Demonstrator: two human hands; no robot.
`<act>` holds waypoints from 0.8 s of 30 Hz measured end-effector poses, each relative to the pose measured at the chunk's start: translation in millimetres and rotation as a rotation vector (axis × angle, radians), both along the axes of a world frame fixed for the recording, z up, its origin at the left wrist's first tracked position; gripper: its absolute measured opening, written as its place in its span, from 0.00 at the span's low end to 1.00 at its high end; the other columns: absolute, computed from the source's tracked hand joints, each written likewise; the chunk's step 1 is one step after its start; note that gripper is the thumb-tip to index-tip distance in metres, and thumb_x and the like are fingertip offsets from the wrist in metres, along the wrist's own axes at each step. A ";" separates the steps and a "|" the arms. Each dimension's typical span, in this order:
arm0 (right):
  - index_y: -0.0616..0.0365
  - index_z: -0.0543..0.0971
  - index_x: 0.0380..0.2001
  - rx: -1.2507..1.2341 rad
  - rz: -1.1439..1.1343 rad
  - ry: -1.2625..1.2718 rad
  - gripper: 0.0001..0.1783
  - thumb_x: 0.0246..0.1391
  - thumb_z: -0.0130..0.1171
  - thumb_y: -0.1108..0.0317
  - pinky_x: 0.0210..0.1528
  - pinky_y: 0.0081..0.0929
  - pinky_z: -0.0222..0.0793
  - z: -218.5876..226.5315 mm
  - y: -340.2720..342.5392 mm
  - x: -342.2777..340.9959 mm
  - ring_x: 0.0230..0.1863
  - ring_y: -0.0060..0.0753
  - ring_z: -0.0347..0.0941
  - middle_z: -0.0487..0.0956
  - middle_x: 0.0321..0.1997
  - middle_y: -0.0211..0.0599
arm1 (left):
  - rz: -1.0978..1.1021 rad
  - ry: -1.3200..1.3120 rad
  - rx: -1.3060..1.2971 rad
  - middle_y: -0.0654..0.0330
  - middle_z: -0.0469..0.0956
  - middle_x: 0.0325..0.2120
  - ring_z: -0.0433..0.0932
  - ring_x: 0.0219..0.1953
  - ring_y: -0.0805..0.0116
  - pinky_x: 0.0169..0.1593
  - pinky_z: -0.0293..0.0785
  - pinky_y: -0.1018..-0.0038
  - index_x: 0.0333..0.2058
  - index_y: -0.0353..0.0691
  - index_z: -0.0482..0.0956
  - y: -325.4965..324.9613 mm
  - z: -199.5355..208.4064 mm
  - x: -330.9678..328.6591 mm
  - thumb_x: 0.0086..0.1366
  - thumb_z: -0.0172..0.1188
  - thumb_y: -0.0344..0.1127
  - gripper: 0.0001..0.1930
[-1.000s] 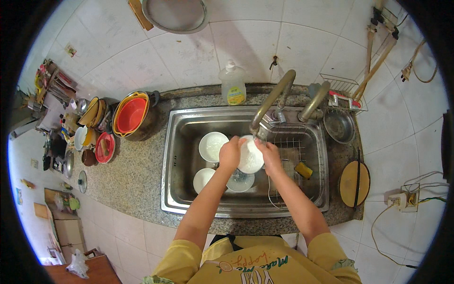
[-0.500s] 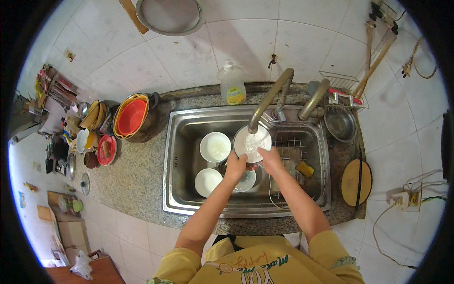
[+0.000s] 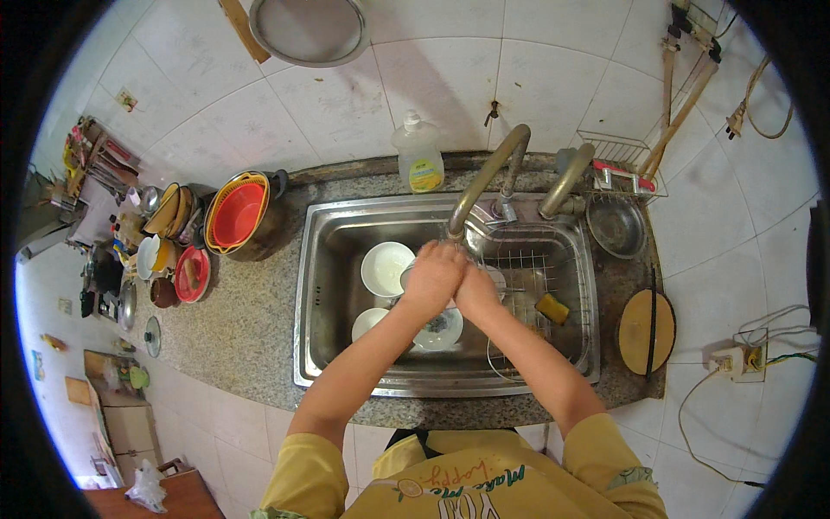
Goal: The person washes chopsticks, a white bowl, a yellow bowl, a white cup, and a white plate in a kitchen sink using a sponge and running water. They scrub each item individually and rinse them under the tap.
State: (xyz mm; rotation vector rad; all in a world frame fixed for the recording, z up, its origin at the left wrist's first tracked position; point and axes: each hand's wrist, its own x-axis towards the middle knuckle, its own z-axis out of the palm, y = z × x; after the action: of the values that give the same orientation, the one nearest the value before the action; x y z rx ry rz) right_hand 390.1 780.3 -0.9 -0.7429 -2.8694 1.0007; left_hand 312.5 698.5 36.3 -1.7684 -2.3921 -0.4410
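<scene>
Under the mouth of the curved faucet (image 3: pixel 490 173), my two hands are pressed close together. My left hand (image 3: pixel 437 275) is closed with its fingers curled at the top, and my right hand (image 3: pixel 474 290) is closed against it. A white bowl (image 3: pixel 496 277) is between and behind them, mostly hidden, with a pale edge showing beside my right hand. Left of my hands, a second white bowl (image 3: pixel 386 269) stands in the sink. Below it another white bowl (image 3: pixel 369 322) is partly covered by my left forearm. A clear or whitish bowl (image 3: pixel 439 330) sits under my wrists.
The steel sink (image 3: pixel 324 363) holds a wire rack (image 3: pixel 523 259) and a yellow-green sponge (image 3: pixel 552 308) at the right. A soap bottle (image 3: pixel 419 156) stands behind. Red and yellow baskets (image 3: pixel 238 214) are on the left counter. A round board (image 3: pixel 647 332) with dark chopsticks lies right.
My hands have come together over the white bowl, which showed open under the water stream before and is now mostly covered. My left hand has moved up and over toward the right hand.
</scene>
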 end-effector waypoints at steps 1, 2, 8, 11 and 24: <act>0.65 0.66 0.38 -0.046 0.001 0.041 0.14 0.46 0.41 0.71 0.36 0.44 0.65 -5.2 4.1 2.3 0.34 0.56 0.70 0.72 0.31 0.57 | -0.057 -0.039 0.011 0.54 0.73 0.33 0.73 0.35 0.57 0.36 0.69 0.66 0.34 0.38 0.71 3.9 -2.8 0.4 0.49 0.48 0.29 0.12; 0.65 0.68 0.36 -0.094 0.005 0.082 0.13 0.45 0.42 0.71 0.36 0.45 0.65 -2.3 5.9 4.5 0.34 0.57 0.69 0.73 0.29 0.58 | -0.112 -0.078 0.020 0.53 0.73 0.32 0.73 0.34 0.57 0.37 0.69 0.65 0.35 0.39 0.72 6.1 -4.3 0.1 0.49 0.48 0.29 0.12; 0.67 0.68 0.36 -0.039 -0.136 -0.099 0.14 0.49 0.37 0.70 0.38 0.45 0.65 12.9 20.7 14.2 0.36 0.57 0.70 0.73 0.31 0.58 | 0.295 -0.329 -0.177 0.50 0.74 0.25 0.74 0.29 0.54 0.31 0.70 0.63 0.29 0.38 0.74 3.1 -6.1 -13.3 0.49 0.50 0.29 0.08; 0.67 0.70 0.33 -0.104 -0.218 -0.009 0.13 0.45 0.43 0.71 0.38 0.45 0.64 5.7 15.1 12.4 0.33 0.60 0.69 0.73 0.27 0.59 | 0.101 -0.185 -0.050 0.50 0.74 0.25 0.73 0.29 0.52 0.31 0.69 0.62 0.31 0.38 0.75 17.7 -9.1 -5.4 0.48 0.52 0.30 0.10; 0.68 0.63 0.43 -1.101 -0.706 0.358 0.19 0.46 0.42 0.73 0.30 0.38 0.75 5.2 15.7 9.6 0.40 0.44 0.70 0.69 0.42 0.47 | 0.612 -1.530 0.371 0.56 0.74 0.28 0.74 0.30 0.64 0.33 0.69 0.73 0.38 0.34 0.70 -4.8 -49.5 -3.8 0.49 0.52 0.29 0.15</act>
State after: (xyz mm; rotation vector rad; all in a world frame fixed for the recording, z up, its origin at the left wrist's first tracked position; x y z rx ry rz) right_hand 399.7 796.0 4.3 -1.2554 -1.3658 2.1756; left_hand 308.7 693.7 -13.2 -0.2679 -2.9324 -2.5136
